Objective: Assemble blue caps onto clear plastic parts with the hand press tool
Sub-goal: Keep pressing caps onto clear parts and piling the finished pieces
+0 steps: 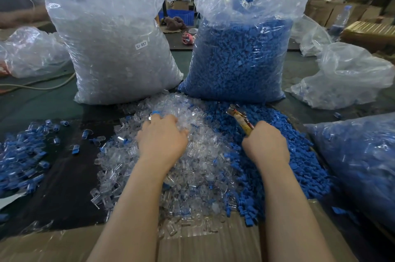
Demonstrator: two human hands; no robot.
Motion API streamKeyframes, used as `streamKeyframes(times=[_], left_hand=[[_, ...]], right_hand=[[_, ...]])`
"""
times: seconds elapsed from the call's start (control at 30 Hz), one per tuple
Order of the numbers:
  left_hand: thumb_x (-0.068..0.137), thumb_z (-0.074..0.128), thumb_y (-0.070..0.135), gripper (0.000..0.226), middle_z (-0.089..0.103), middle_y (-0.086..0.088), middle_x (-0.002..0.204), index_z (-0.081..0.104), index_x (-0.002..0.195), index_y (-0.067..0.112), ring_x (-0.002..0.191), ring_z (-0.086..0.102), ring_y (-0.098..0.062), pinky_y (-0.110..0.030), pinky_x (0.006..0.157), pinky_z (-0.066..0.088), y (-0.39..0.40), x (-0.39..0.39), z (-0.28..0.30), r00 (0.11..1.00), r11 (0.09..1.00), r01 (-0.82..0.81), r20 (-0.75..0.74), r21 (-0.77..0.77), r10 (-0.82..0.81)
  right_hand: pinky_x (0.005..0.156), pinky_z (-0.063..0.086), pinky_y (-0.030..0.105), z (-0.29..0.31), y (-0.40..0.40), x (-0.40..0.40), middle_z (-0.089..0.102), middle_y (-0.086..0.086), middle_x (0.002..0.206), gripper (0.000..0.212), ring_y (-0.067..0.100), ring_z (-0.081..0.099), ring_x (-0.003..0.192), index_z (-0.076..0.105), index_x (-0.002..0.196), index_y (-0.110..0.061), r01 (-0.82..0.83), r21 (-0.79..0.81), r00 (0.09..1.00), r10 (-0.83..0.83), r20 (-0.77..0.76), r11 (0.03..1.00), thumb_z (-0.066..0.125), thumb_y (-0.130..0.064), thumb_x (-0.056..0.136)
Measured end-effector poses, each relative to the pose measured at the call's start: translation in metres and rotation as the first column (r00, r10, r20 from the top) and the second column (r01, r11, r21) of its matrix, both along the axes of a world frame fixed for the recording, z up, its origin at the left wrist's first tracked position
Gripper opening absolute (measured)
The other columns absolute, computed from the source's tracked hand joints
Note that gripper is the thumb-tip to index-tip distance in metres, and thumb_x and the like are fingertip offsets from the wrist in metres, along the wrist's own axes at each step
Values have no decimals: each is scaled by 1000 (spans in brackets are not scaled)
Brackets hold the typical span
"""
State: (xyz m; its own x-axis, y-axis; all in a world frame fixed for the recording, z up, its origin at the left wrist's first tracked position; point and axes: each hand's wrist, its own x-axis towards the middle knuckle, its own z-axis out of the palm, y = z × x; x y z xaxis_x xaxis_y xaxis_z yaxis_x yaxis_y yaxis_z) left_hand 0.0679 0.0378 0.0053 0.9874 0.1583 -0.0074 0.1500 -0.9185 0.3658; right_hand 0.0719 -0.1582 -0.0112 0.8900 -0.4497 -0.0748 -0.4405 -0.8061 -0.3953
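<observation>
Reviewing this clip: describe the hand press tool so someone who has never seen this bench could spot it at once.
Start at the tall bag of blue caps standing at the back right. Just in front of it lies the loose heap of blue caps, and over that heap the right hand grips the hand press tool. It is the only metal, yellowish, plier-like thing among all the plastic, its tip pointing away from the person.

One view only, head-worn, wide-angle. Looks forward and down over the worktop (42,99) from the person's own position. Both forearms enter from the bottom edge, close to the lens. Clear-parts bag (115,48) stands upright at mid-distance, left of centre; behind it the workshop recedes, small and blurred. Straight lines bow toward the frame edges.
</observation>
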Motion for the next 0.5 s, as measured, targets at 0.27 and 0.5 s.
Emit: streamKeyframes(times=[0.27,0.5], left_hand=[[91,63,40,24,64,0,119,71,109,26,95,61,-18,-29,77,42,-1,1,-1,981,976,36,192,-213,6],[95,59,32,18,59,25,67,75,104,31,56,59,-1,-16,51,36,-5,0,0,952,929,81,304,-362,36]], right_hand=[[59,38,36,-5,3,2,57,13,101,23,28,50,74,51,111,-8,-7,5,1000,7,0,1000,59,-17,91],[55,40,34,-8,4,3,54,8,84,21,25,49,65,44,75,-16,-32,-13,999,32,2,999,60,-16,89]])
